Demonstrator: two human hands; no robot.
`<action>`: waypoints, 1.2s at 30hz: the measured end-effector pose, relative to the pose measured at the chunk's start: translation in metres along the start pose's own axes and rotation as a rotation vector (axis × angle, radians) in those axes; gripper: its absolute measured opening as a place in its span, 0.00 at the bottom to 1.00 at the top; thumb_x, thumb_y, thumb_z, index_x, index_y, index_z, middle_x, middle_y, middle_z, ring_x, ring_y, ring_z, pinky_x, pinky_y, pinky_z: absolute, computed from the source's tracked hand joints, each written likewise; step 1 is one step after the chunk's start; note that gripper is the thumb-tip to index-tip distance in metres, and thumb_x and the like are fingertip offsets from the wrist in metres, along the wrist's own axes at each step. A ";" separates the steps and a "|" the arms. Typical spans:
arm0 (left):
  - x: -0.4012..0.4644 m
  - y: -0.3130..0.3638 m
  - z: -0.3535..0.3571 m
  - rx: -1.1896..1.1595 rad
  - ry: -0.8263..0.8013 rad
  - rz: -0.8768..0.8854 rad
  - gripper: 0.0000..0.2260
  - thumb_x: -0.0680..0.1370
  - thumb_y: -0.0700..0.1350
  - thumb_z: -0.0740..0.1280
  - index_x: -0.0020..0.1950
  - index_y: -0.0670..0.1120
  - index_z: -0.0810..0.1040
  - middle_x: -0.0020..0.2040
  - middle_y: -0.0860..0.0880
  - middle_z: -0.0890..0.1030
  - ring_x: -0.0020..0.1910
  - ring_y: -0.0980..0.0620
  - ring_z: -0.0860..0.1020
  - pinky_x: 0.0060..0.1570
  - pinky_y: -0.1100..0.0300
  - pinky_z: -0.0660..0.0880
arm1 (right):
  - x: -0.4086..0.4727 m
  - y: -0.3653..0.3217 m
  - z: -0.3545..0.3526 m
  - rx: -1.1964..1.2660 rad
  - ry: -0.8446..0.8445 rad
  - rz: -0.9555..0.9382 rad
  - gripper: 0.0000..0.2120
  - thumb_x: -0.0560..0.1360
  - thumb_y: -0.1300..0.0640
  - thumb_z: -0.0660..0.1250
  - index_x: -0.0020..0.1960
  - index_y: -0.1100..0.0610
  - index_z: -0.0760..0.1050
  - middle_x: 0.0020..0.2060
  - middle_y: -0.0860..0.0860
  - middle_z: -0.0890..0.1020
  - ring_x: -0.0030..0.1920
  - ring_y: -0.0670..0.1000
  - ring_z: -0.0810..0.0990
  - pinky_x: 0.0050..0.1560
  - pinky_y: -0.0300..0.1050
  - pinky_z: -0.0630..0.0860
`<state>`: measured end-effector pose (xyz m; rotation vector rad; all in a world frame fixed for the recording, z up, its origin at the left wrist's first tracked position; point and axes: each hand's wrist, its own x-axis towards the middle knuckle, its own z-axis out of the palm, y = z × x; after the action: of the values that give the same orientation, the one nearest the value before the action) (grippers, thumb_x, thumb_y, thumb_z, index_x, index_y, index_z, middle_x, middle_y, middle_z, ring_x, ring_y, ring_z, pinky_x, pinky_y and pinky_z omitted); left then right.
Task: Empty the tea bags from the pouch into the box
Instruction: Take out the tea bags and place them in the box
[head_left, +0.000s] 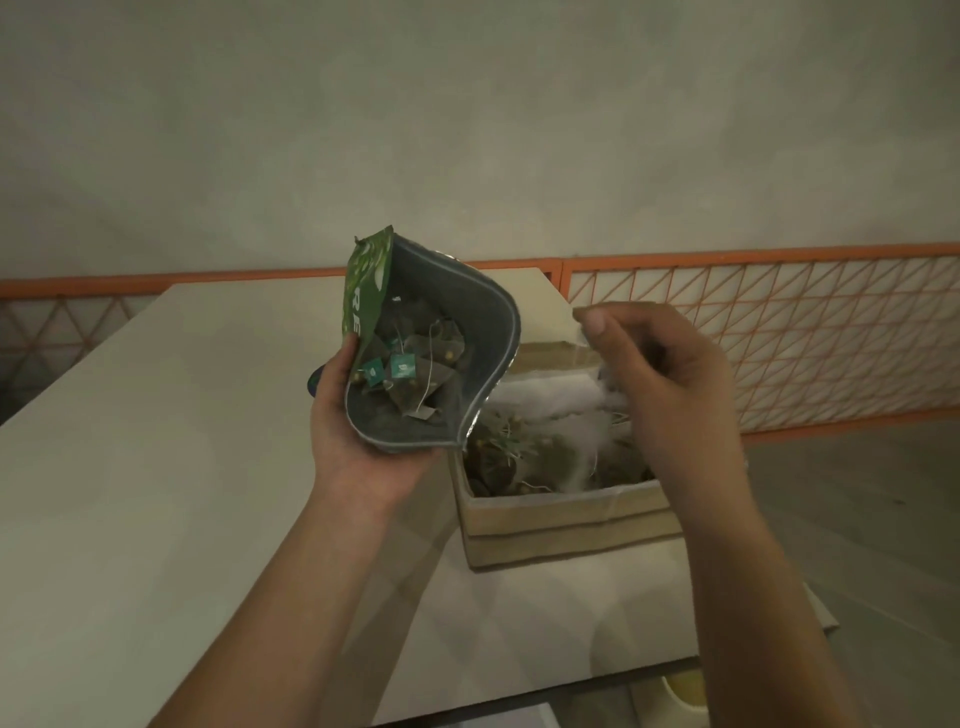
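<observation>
**A soft foil pouch, part full, held open beside the box**

A person's left hand (358, 415) grips a green pouch (415, 353) from below, fingers and thumb curled round its lower body, with the mouth gaping toward the camera. Inside lie several tea bags (410, 371), mesh sachets with strings and small teal tags. The pouch is held in the air just left of an open cardboard box (566, 514), which stands on a pale desk (156, 441) and already holds a loose heap of tea bags beside some white packing.

The right hand (670, 374) hovers over the box with fingers loosely curled; the thumb and forefinger seem to pinch something thin and clear (too blurred to name).

The pouch looks light, thin-walled and easily crumpled, so a hold low on its body suits tipping. The sachets look feather-light and fragile, and their strings are likely to tangle and snag at the mouth.
</observation>
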<state>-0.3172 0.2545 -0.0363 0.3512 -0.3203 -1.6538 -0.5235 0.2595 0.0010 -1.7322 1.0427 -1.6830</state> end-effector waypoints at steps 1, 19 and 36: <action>0.000 -0.001 0.000 -0.008 -0.005 0.007 0.24 0.80 0.60 0.62 0.70 0.49 0.79 0.69 0.42 0.78 0.70 0.40 0.75 0.55 0.45 0.81 | 0.002 0.001 -0.003 -0.010 -0.010 0.008 0.08 0.78 0.53 0.67 0.53 0.55 0.81 0.38 0.58 0.79 0.36 0.51 0.74 0.37 0.39 0.74; -0.002 -0.002 0.000 0.020 0.024 0.032 0.21 0.79 0.60 0.63 0.58 0.48 0.86 0.67 0.43 0.80 0.67 0.42 0.77 0.53 0.47 0.81 | -0.012 0.044 -0.008 -0.575 -0.482 0.260 0.08 0.74 0.47 0.70 0.52 0.39 0.81 0.53 0.38 0.78 0.51 0.40 0.76 0.51 0.36 0.73; -0.003 0.003 -0.003 0.013 0.027 0.038 0.20 0.77 0.58 0.63 0.54 0.45 0.86 0.53 0.44 0.85 0.47 0.45 0.85 0.44 0.53 0.84 | -0.005 -0.037 0.087 -0.553 -0.299 -0.258 0.07 0.75 0.57 0.69 0.52 0.53 0.83 0.45 0.48 0.81 0.45 0.43 0.75 0.46 0.35 0.74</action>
<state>-0.3125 0.2575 -0.0378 0.3750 -0.3156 -1.6092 -0.4314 0.2715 0.0185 -2.4720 1.2595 -1.2790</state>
